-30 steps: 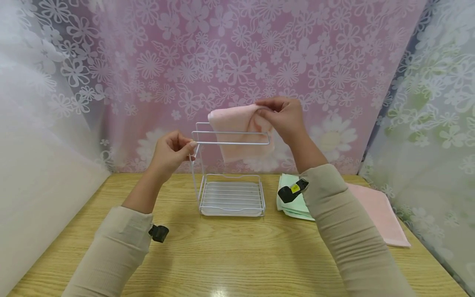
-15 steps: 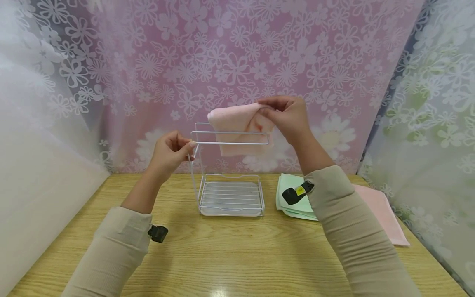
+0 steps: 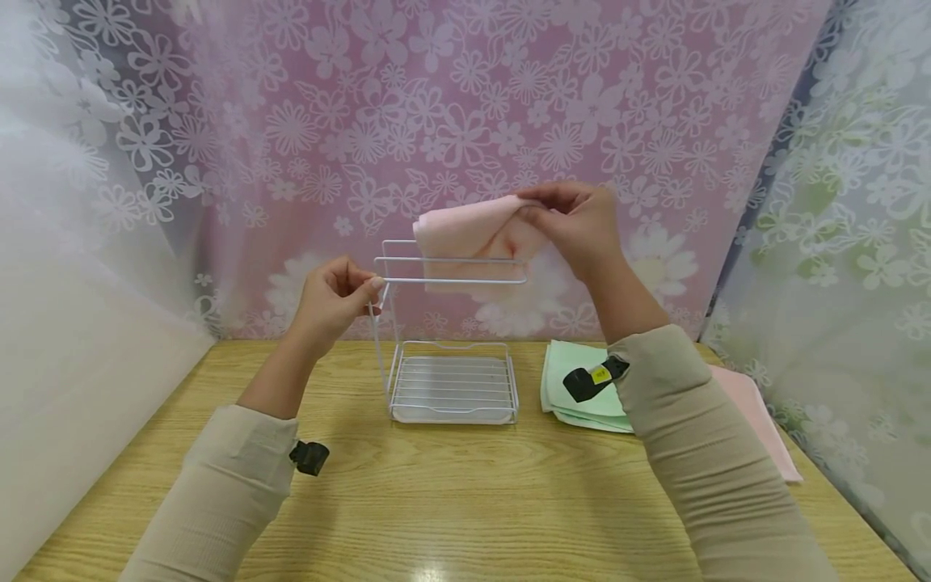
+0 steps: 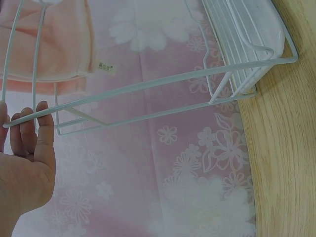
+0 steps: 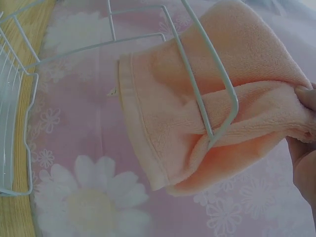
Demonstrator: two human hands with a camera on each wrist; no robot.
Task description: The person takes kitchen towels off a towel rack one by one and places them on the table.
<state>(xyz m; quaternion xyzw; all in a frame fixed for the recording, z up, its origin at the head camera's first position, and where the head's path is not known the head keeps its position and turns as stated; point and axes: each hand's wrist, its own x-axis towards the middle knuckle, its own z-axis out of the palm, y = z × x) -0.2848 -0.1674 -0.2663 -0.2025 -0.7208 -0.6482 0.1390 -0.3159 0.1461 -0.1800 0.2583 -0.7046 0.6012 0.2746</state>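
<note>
On the pale wood-grain tabletop (image 3: 451, 501), nearest the camera, both beige sleeves reach forward. Just beyond them stands a white wire rack with a slatted tray base (image 3: 452, 388) and two thin top rails. The left hand (image 3: 330, 303) pinches the near end of the front rail between fingertips (image 4: 44, 116) and thumb, steadying a frame that looks light and likely to tip or skate if pulled sideways. To the right of the rack lies a folded mint-green cloth (image 3: 575, 392), and partly hidden behind the right sleeve a flat pink cloth (image 3: 756, 420).

Higher and farther back, the right hand (image 3: 575, 226) grips the bunched end of a soft peach-pink terry towel (image 3: 465, 230), fingers curled round the gathered fabric. The towel is draped across the rails, its hemmed edge hanging on the far side; the right wrist view shows it caught round the rail's bent corner (image 5: 224, 116). It seems light, limp and a little grippy, so it would snag on the wire rather than slide. The gathered end is probably the best hold. Behind everything hangs a pink flower-patterned curtain (image 3: 465, 105).
</note>
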